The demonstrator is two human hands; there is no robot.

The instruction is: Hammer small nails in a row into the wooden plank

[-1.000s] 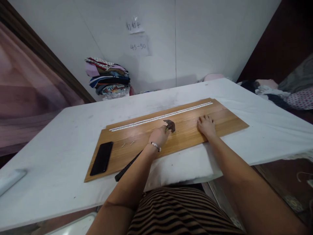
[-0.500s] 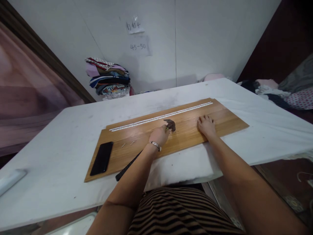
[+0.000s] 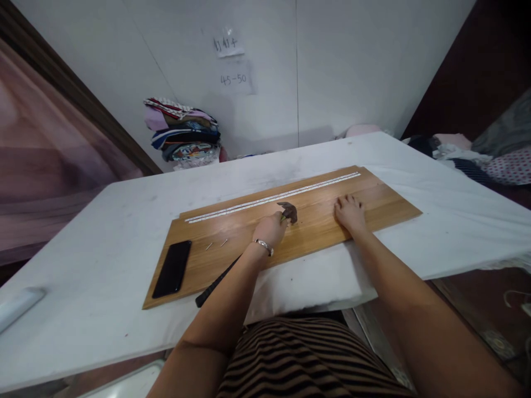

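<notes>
A white table [image 3: 95, 243] fills the middle of the view, its top faintly smudged toward the far side. A white cloth [image 3: 448, 215] covers it, wrinkled at the right end and hanging over the near edge. A long wooden board [image 3: 315, 221] lies on the cloth, set at a slant. A hammer's [image 3: 216, 283] black handle juts past the board's near edge over the cloth. A pale object [image 3: 19, 307] lies at the table's left end.
</notes>
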